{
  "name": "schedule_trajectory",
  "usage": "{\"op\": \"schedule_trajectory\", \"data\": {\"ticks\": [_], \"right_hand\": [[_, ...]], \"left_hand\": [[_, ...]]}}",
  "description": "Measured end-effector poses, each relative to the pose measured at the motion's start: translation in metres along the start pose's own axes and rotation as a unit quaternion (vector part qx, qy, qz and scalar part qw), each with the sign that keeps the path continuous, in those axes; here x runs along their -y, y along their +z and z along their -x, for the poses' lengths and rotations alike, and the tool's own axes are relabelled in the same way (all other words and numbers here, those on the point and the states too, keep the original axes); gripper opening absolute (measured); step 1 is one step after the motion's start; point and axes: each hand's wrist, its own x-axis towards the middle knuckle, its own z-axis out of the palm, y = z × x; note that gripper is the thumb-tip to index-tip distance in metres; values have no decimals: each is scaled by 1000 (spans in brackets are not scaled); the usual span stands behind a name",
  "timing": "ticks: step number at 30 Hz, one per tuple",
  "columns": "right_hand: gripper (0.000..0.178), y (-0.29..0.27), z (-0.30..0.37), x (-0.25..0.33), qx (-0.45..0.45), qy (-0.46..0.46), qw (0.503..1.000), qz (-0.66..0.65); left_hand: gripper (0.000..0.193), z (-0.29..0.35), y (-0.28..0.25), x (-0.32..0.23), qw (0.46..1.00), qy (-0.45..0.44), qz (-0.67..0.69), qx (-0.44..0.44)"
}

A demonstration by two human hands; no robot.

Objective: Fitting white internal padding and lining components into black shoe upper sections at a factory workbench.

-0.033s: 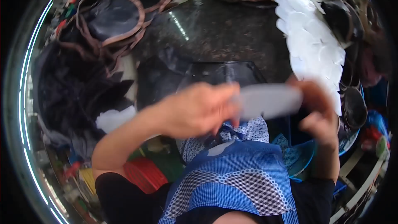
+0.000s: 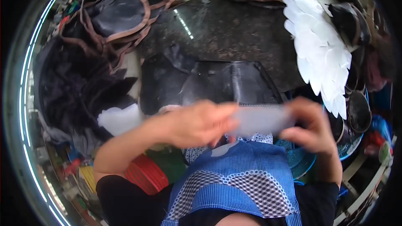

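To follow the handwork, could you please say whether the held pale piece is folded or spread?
Spread, apparently: the pale piece spans left hand to right hand with no fold visible, though blurred.

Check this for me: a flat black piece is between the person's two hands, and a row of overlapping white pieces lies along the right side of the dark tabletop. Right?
Not quite: the flat piece between the left hand and the right hand is pale greyish white, not black, as the head view shows, though blurred. The rest stands.
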Motion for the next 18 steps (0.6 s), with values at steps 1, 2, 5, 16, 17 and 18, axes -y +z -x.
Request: {"op": "schedule_trajectory", "data": {"ticks": [1,2,5,16,17,18], "right_hand": [[32,12,-4,2,154,134,979,28],[32,27,-5,-11,219,142,965,-11],[38,29,-21,-10,188,150,964,-113],[40,33,-81,-57,38,184,982,-8],[40,32,-82,-54,48,196,979,5],[40,31,-84,-50,59,206,976,18]], "left_hand": [[30,17,12,25,999,-21,-29,31],[29,27,25,39,997,-56,40,44],[26,37,48,56,990,-31,42,-131],[32,-11,-21,83,958,-126,46,-255],[32,-11,-21,87,958,-127,49,-252],[31,-11,-21,90,960,-126,41,-248]]}}
